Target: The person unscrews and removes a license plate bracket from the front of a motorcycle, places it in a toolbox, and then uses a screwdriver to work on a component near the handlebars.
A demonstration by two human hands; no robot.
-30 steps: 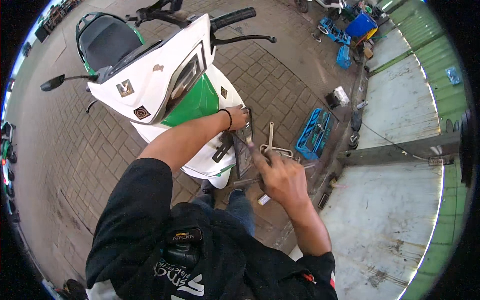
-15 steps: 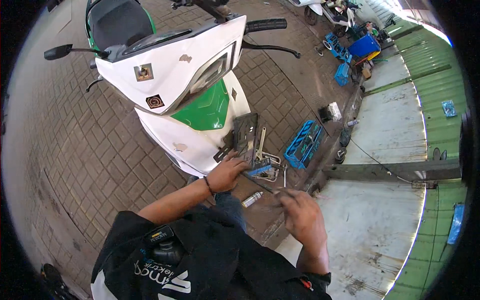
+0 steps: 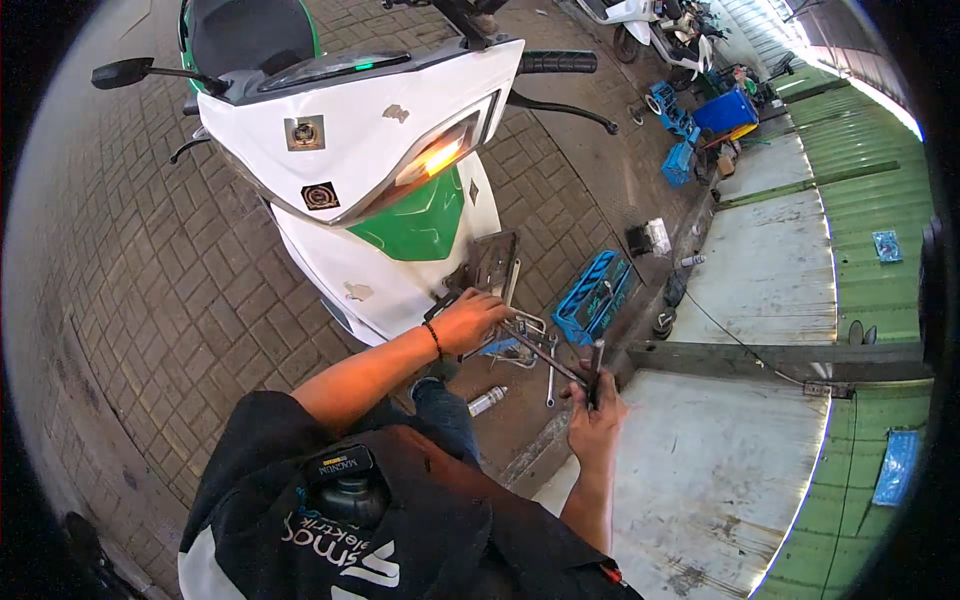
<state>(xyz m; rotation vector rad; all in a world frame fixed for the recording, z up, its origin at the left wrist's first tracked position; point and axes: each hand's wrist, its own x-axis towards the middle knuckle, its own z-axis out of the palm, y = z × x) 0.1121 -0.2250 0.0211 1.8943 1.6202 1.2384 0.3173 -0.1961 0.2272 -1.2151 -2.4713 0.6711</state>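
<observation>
A long, thin dark rod [image 3: 548,356] slants down to the right between my two hands. My left hand [image 3: 474,318], with a bead bracelet at its wrist, is closed around the rod's upper left end. At the lower right end, my right hand [image 3: 596,418] grips a shorter dark bar [image 3: 597,368] that points upward, its top showing above the fingers. The rod's end meets this bar at my fingers, and I cannot tell whether they are joined. Beyond my left hand stands the white and green scooter [image 3: 405,218], its orange light [image 3: 437,160] glowing.
Beside the scooter's front lie an open dark case [image 3: 492,262], a wrench [image 3: 552,372] and metal clamps. A blue tool tray [image 3: 592,298] sits further right. Near my leg lies a small spray can [image 3: 487,401]. The pale wall [image 3: 715,470] rises on the right.
The scooter's orange light has come on. My right hand has turned, and the short bar now points up from it. My left hand has shifted slightly up and right, still on the rod.
</observation>
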